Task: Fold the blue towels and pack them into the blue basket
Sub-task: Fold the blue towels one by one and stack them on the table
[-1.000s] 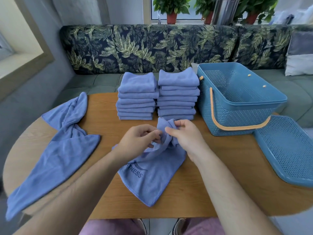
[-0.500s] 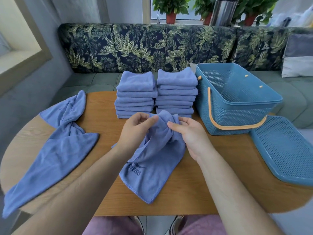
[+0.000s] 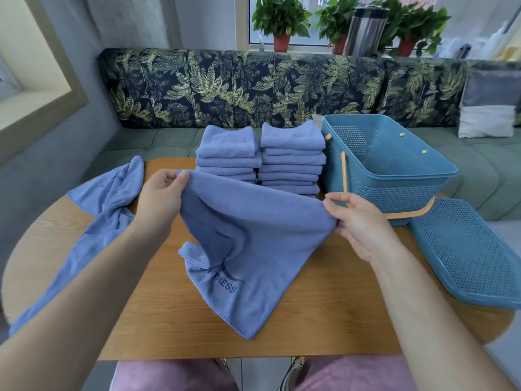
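now left hand (image 3: pixel 160 198), right hand (image 3: pixel 359 224) each pinch one towel (image 3: pixel 253 235) — two folded stacks (image 3: pixel 291 159), one basket (image 3: pixel 394 193).

Cannot see the bottom layers of the folded stacks (image 3: pixel 291 159) at 12 o'clock, covered by the top edge of the held towel (image 3: pixel 253 230), nor the lower fingertips of the right grip (image 3: pixel 358 221) at 3 o'clock, tucked under that cloth's corner. Cannot read the first letters of the dark print (image 3: pixel 222 283) at 6 o'clock, lost in a fold. Cannot follow the lid (image 3: pixel 468 249) at 4 o'clock past the right edge, nor the near end of the loose towel (image 3: pixel 93 221) at 8 o'clock, covered by the left forearm (image 3: pixel 84 292).
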Tool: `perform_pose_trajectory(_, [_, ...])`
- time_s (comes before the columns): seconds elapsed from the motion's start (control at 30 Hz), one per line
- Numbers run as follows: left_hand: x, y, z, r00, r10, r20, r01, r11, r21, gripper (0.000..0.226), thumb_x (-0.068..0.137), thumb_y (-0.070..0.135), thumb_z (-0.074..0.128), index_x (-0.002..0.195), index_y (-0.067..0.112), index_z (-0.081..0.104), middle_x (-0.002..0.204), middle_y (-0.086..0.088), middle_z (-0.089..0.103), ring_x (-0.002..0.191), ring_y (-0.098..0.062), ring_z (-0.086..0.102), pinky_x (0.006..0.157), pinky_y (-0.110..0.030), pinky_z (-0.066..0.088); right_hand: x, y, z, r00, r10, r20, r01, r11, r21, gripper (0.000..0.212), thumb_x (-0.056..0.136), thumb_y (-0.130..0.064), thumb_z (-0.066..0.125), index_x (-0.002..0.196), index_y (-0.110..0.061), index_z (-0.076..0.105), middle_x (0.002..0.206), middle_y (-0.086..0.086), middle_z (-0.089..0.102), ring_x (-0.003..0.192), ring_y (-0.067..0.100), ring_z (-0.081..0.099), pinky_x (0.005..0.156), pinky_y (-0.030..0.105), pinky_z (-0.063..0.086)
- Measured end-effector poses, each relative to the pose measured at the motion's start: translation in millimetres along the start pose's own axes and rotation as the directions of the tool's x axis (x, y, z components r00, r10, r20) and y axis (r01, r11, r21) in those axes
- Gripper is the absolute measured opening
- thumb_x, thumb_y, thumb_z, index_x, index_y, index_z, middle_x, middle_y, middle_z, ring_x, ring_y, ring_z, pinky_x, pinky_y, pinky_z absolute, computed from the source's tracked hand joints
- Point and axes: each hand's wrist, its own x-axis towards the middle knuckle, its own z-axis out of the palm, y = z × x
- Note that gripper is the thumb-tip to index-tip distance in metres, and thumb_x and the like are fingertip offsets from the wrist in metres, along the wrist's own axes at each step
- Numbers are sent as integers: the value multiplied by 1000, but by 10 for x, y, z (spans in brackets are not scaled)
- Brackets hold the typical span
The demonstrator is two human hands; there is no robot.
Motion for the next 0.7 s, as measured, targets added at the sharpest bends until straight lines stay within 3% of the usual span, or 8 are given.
perform_pose_trajectory(0.13, [75,152,-85,998,66,-16,-65,996,60,19,98,36,61,95,18,67,76,6,59,69,-10,49,62,-28,39,26,-298,58,999,-44,17,44,999,-29,7,97,-15,66,104,-13,68,90,3,72,74,13,68,62,24,58])
perform_pose_trajectory(0.27, [199,635,-218,987,157,-29,-157,988,-7,16,94,38,65,87,24,67,78,4,61,72,-11,51,67,-30,41,44,-892,117,981,-187,50,191,977,-99,12,99,-18,64,108,-11,68,92,3,71,71,13,69,59,22,57])
perform_pose_trajectory(0.37, [259,1049,-324,978,204,-29,-206,976,-69,17,91,39,68,82,26,65,70,9,58,65,-10,48,60,-28,40,38,-1367,193,947,-319,35,319,926,-199,8,99,-20,66,101,-14,70,92,4,69,70,15,65,54,21,54])
perform_pose_trajectory(0.53, [200,1579,-420,955,293,-57,-298,942,-152,21,91,36,71,93,18,60,72,3,57,62,-11,48,56,-27,40,-94,-1970,254,878,-479,-10,442,819,-367,12,101,-24,63,96,-17,71,90,1,66,70,14,60,47,21,53])
perform_pose_trajectory(0.63, [21,1752,-485,928,357,-110,-372,909,-186,18,94,29,69,92,25,51,66,6,50,52,-7,42,45,-21,36,-285,-2136,216,906,-418,70,419,862,-283,18,101,-32,61,98,-19,72,89,2,65,70,15,58,54,27,54])
perform_pose_trajectory(0.7, [-113,1818,-574,917,393,-69,-397,884,-247,12,93,28,69,92,30,57,65,6,53,56,-10,44,48,-22,36,-492,-2175,177,903,-385,189,409,906,-108,21,93,-37,66,94,-17,70,80,-1,68,65,11,60,60,26,53])
